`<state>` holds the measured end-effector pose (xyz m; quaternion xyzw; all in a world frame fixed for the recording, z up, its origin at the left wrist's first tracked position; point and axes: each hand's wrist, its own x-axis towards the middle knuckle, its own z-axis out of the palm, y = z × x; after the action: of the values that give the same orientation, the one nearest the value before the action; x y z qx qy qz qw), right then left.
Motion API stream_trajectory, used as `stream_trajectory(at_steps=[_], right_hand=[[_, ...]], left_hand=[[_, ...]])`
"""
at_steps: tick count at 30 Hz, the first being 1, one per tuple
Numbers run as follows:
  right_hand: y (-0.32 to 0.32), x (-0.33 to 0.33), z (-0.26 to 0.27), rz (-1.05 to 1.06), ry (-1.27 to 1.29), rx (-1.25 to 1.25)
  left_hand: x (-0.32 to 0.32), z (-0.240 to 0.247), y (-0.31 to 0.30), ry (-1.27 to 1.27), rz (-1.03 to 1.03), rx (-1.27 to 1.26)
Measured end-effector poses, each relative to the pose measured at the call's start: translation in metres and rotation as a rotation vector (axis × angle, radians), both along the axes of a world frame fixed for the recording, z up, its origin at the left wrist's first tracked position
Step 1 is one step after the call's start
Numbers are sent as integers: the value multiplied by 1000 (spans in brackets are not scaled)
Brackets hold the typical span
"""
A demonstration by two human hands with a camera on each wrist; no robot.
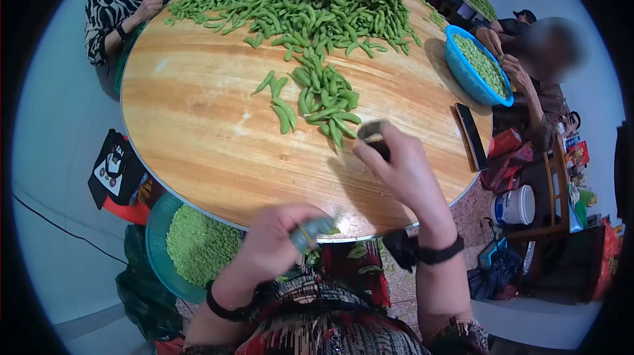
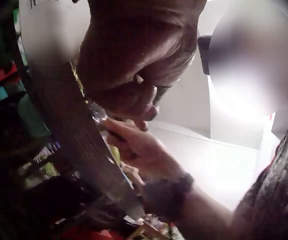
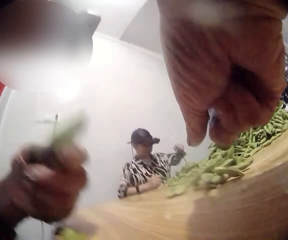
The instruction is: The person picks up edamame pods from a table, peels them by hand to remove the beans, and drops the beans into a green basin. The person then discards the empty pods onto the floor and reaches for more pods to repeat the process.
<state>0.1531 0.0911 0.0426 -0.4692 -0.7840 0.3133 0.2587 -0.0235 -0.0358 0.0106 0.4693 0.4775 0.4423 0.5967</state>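
Note:
My left hand (image 1: 269, 244) is over the table's near edge, its fingers curled. A grey-green wrap with a yellow band (image 1: 309, 233) covers a finger there. In the right wrist view this hand, blurred, holds a green soybean pod (image 3: 70, 129) that sticks up from its fingers. Farther right, my right hand (image 1: 404, 165) reaches over the table, thumb and forefinger apart with nothing between them. Dark covers (image 1: 373, 132) sit on its fingertips, right beside the near end of a small group of green soybean pods (image 1: 323, 94).
A large heap of pods (image 1: 330, 5) covers the far part of the round wooden table (image 1: 218, 130). A blue basin of shelled beans (image 1: 479, 68) and a black phone (image 1: 470, 136) are at right. Below left stands a teal basin of beans (image 1: 198, 243). Other people sit around.

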Motion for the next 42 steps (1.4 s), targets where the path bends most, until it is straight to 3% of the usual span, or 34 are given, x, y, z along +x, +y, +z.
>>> stream_trajectory(at_steps=[1,2,3,5,7,8,9,10,11,13,15,17,24,27,30,32,34,36,37,39,40,42], right_hand=[[11,-5,-8,-6,4,4],[21,-8,-16,-12,-229,107],[25,-9,-21,-19,-465,207],[24,-7,-20,-49,-416,205],[16,3,-19,-41,-238,231],[8,6,-17,-34,-238,231],[-2,9,-13,5,-44,21],[-13,11,-11,42,149,-191],[-21,12,-12,46,152,-196],[-38,10,-12,200,379,-342],[-50,5,-4,217,457,-376],[-53,11,1,216,473,-842],[-56,13,-2,289,722,-1092],[-59,7,-10,188,659,-995],[-62,7,-10,223,766,-1103],[-63,6,-12,191,837,-1201],[-63,5,-15,160,902,-1295],[-67,0,-25,60,691,-926],[-66,-2,-29,60,692,-928],[-65,-5,-35,53,552,-479],[-62,-3,-35,53,555,-479],[-55,3,-32,70,953,-1034]], left_hand=[[7,5,-1,-33,-148,-46],[14,6,-1,-33,-285,117],[16,8,-1,-33,-291,117],[17,11,2,-89,-303,75],[17,2,6,-186,-205,5],[18,2,11,-205,-1,-4],[19,2,16,-222,204,-14],[22,2,20,-284,268,15],[23,0,25,-280,272,11],[23,-5,32,-520,250,-59],[25,-8,32,-535,243,-54],[27,-9,30,-628,331,-46],[29,-8,26,-454,414,37],[29,-12,25,-330,457,98],[21,-15,23,-261,301,190],[14,-18,25,-404,106,226],[17,-16,23,-327,131,177],[21,-10,24,-251,158,128],[24,-6,24,-123,206,147],[30,-5,26,8,254,163],[34,-7,26,-2,317,185],[36,-14,25,-13,382,208]])
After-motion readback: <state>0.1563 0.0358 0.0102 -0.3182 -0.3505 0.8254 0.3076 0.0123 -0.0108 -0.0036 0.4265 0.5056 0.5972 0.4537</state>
